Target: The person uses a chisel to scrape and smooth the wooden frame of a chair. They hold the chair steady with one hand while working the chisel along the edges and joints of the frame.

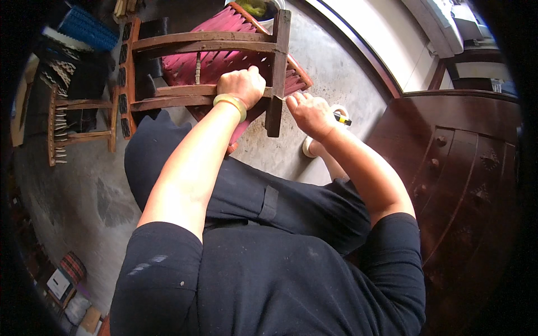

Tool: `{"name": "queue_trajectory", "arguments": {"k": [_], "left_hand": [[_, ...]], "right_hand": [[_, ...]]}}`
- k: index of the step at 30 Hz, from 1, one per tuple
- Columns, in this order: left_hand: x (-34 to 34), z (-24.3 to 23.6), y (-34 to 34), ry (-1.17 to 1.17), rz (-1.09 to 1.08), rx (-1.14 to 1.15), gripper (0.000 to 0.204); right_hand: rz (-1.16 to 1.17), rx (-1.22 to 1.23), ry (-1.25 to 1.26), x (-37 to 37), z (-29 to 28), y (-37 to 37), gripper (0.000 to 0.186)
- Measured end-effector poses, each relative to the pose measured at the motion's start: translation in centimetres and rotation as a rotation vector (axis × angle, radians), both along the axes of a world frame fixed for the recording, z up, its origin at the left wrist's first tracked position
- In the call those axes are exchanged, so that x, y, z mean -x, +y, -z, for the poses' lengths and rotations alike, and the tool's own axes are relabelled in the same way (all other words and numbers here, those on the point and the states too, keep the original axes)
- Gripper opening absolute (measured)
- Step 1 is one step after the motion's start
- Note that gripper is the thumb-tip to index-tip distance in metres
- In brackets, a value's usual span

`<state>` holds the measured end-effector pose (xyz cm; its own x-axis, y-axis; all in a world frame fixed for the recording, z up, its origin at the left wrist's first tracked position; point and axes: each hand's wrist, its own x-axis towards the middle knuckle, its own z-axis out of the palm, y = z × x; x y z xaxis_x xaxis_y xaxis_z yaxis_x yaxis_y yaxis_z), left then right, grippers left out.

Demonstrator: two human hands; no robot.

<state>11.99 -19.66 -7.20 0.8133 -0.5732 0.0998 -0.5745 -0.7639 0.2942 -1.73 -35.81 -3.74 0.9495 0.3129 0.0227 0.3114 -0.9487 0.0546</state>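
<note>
A wooden stool frame (204, 37) lies on its side in front of me. Its long rails run from a reddish bar wrapped with black straps to a dark crosspiece (278, 67) on the right. My left hand (241, 88), with a pale bangle at the wrist, is wrapped round a lower rail, close to the crosspiece. Just right of that crosspiece, my right hand (310, 115) is closed round a slim tool with a black-and-yellow handle end (342, 119). The tool's thin tip is at the crosspiece; whether it touches is hard to tell. The hand hides most of the tool.
Behind the frame is a pink woven seat (210, 63). A smaller wooden stool (84, 105) and a blue woven piece (88, 28) are at left. Dark wooden furniture (448, 185) stands close on my right. A white basin (274, 7) sits at the top.
</note>
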Motion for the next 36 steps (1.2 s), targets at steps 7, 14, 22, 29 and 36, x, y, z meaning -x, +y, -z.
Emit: {"name": "queue_trajectory", "arguments": {"k": [7,14,22,29,36], "left_hand": [[0.0,-0.9,-0.2,0.011,0.012,-0.026,0.024],[0.1,-0.5,0.0,0.006,-0.001,-0.049,0.024],[0.0,0.3,0.1,-0.063,0.012,0.005,0.023],[-0.2,-0.3,0.0,-0.013,-0.003,-0.048,0.023],[0.1,-0.1,0.0,-0.025,0.026,-0.01,0.023]], "right_hand": [[-0.113,-0.036,0.07,3.1,0.7,0.8,0.009],[0.057,-0.016,0.009,-2.2,-1.2,-1.4,0.008],[-0.193,-0.001,0.189,4.3,1.1,1.3,0.01],[0.041,-0.033,-0.124,-2.8,-1.3,-1.6,0.007],[0.02,-0.048,-0.125,0.7,1.2,-0.4,0.007]]}}
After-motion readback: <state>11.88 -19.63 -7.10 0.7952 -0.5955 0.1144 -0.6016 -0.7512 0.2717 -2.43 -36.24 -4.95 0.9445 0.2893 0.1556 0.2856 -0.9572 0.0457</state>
